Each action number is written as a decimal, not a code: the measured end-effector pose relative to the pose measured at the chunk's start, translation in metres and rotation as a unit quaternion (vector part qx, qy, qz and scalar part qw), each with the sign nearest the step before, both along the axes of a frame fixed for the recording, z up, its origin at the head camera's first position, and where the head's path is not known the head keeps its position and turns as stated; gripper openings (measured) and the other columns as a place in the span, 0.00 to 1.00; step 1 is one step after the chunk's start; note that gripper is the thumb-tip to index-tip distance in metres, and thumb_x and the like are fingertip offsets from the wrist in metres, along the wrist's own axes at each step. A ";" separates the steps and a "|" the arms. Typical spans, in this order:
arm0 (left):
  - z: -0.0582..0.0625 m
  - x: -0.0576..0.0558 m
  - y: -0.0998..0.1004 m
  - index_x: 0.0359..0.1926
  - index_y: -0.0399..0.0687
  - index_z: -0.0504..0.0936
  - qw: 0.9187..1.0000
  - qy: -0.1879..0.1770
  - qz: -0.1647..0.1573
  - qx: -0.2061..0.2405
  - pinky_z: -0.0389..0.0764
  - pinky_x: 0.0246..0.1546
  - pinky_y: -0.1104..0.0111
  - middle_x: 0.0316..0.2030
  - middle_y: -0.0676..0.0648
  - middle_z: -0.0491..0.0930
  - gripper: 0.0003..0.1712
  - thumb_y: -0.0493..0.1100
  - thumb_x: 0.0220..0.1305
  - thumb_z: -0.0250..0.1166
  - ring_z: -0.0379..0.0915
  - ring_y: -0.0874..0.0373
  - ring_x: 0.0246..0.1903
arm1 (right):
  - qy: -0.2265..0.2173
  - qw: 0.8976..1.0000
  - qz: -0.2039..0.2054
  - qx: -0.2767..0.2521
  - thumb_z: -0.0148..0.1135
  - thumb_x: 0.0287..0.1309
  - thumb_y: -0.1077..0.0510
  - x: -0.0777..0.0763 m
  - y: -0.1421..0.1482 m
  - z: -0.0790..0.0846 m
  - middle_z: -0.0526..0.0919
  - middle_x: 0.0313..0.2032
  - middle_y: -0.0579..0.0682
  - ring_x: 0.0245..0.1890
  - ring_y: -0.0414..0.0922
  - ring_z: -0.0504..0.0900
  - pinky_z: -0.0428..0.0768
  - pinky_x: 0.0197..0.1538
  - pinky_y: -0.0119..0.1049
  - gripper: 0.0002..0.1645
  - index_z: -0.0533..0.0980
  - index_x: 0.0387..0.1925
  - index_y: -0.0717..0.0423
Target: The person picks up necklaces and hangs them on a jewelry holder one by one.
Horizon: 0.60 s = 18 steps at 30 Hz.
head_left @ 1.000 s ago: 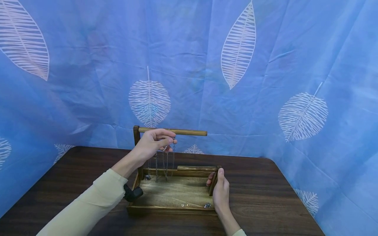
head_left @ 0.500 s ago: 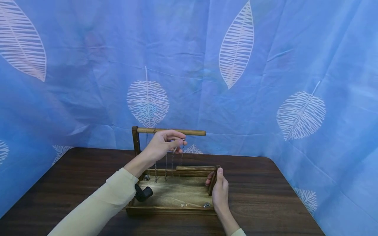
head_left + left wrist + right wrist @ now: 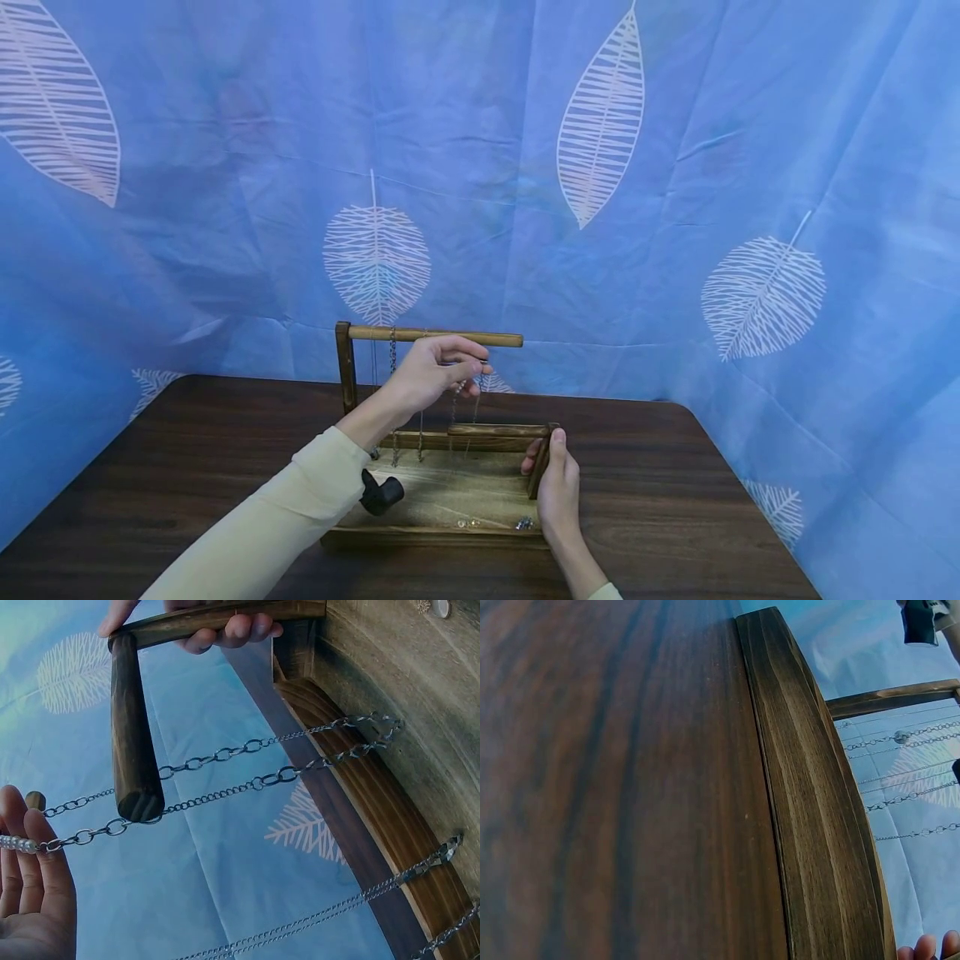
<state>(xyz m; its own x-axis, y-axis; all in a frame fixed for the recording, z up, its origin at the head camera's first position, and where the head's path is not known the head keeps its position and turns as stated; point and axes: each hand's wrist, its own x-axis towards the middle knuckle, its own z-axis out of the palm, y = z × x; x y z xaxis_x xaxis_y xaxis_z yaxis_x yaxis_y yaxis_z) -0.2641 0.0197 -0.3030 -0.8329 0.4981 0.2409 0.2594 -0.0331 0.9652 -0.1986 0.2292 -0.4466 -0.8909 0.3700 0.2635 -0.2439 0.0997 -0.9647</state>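
A chain necklace is pinched in the left hand in the head view, an upright gripped in the right hand. From the left wrist, it is seen beside a short bar; from the right, a tray wall is seen beside fingertips.

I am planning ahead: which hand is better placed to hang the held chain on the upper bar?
Probably the left hand: it holds the chain near the upper bar, while the right hand grips the short post.
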 end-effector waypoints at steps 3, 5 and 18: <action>-0.001 0.001 0.002 0.54 0.38 0.82 1.000 0.000 -0.005 0.003 0.86 0.40 0.55 0.45 0.40 0.86 0.13 0.34 0.72 0.62 0.83 0.48 0.31 | -0.002 1.000 -0.001 0.003 0.31 0.81 0.40 0.000 0.000 0.000 0.78 0.26 0.61 0.27 0.54 0.80 0.80 0.33 0.41 0.41 0.75 0.36 0.72; -0.001 0.001 0.004 0.54 0.37 0.82 1.000 0.001 -0.009 0.005 0.86 0.40 0.54 0.46 0.39 0.86 0.13 0.34 0.72 0.62 0.83 0.51 0.30 | -0.001 1.000 -0.002 0.003 0.31 0.81 0.40 0.001 0.001 0.000 0.78 0.26 0.61 0.27 0.54 0.80 0.80 0.33 0.41 0.41 0.75 0.36 0.73; 0.000 0.003 0.016 0.54 0.41 0.83 1.000 -0.005 -0.013 -0.004 0.85 0.39 0.55 0.45 0.42 0.86 0.12 0.35 0.71 0.63 0.82 0.36 0.37 | 0.002 1.000 0.001 -0.007 0.31 0.80 0.39 0.000 0.002 -0.002 0.78 0.26 0.60 0.26 0.49 0.79 0.80 0.33 0.40 0.42 0.74 0.37 0.74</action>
<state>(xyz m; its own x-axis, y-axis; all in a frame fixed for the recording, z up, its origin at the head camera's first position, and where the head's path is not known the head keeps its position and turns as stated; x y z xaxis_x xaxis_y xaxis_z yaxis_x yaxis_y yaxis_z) -0.2613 0.0358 -0.3034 -0.8227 0.5206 0.2283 0.2480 -0.0327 0.9682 -0.1988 0.2308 -0.4484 -0.8902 0.3722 0.2625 -0.2483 0.0867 -0.9648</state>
